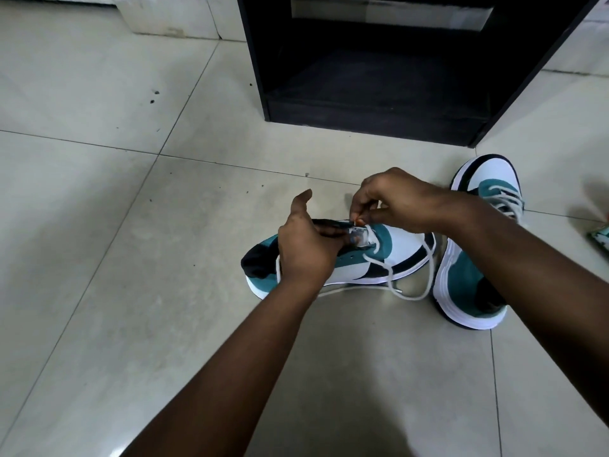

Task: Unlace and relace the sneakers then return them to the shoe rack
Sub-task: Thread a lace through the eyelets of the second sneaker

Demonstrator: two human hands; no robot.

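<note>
A white, teal and black sneaker (pixel 405 249) lies on the tiled floor, heel to the left, toe to the right. My left hand (pixel 306 249) grips its tongue and collar from above. My right hand (pixel 395 202) pinches the white lace (pixel 387 275) at an eyelet near the tongue. Loose lace loops trail over the shoe's side onto the floor. The second sneaker (pixel 461 282) lies to the right, partly hidden under my right forearm, its laces still in place near its far end.
A black shoe rack (pixel 372 120) with an open lower shelf stands just beyond the sneakers. A patterned green object (pixel 599 237) shows at the right edge. Pale floor tiles (pixel 115 225) spread to the left and front.
</note>
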